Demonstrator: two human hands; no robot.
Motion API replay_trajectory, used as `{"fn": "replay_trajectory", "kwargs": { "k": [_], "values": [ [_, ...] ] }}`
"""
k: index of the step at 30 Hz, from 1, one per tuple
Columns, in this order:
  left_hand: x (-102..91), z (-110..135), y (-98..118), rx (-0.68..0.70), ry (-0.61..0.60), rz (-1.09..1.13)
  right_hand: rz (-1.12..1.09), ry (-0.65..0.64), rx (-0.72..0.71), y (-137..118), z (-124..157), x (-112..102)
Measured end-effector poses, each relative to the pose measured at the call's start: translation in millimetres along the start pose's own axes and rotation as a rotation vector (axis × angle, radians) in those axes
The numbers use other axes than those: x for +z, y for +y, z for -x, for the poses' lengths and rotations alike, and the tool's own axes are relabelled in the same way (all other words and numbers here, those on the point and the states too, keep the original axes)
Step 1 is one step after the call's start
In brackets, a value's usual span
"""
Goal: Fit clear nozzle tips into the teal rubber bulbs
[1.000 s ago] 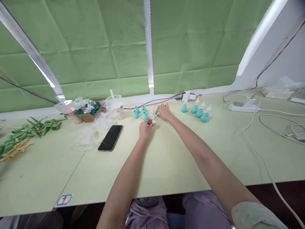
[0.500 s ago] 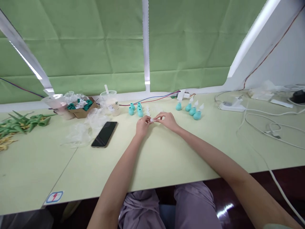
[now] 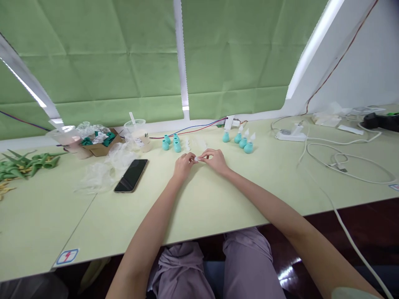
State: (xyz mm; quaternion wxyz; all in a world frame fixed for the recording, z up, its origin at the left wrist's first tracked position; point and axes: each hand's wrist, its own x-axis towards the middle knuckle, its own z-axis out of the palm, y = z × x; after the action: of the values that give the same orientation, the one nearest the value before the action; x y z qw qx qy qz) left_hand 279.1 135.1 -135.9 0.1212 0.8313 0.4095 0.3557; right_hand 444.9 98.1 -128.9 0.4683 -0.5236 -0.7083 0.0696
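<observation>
My left hand [image 3: 183,165] and my right hand [image 3: 215,161] meet above the table, their fingertips pinching a small white plastic piece [image 3: 196,159] between them. The fingers cover much of that piece, so its full shape is hidden. Just behind my left hand stand several small turquoise pots [image 3: 177,146] with open tops. Beside them sits a short row of little white parts [image 3: 187,145], too small to make out clearly. Farther right are more turquoise pots [image 3: 248,147], some with a white flame-shaped tip [image 3: 252,136] above them.
A phone [image 3: 131,176] lies left of my arms near crumpled clear plastic bags [image 3: 98,176]. Behind are lidded drink cups [image 3: 142,141] and a cardboard box [image 3: 107,148]. Green plastic pieces [image 3: 31,164] are heaped far left. A power strip [image 3: 291,136] and white cables [image 3: 346,151] spread across the right.
The head view has turned slightly to the right, so the scene sits farther left. Both hands stay pinched on the white piece, with only slight finger movement.
</observation>
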Motion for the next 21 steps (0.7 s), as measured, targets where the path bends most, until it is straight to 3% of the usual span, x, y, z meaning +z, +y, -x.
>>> {"fn": "replay_trajectory", "kwargs": {
  "k": [12, 16, 21],
  "values": [
    [5.4, 0.3, 0.3, 0.054, 0.085, -0.047, -0.310, 0.012, 0.103, 4.7, -1.6, 3.6],
    [5.7, 0.8, 0.8, 0.110, 0.160, -0.040, -0.471, 0.021, 0.151, 6.9, -3.7, 5.3],
    [7.7, 1.4, -2.0, 0.209, 0.226, -0.094, -0.519, 0.016, 0.147, 5.1, -4.9, 5.6]
  ]
}}
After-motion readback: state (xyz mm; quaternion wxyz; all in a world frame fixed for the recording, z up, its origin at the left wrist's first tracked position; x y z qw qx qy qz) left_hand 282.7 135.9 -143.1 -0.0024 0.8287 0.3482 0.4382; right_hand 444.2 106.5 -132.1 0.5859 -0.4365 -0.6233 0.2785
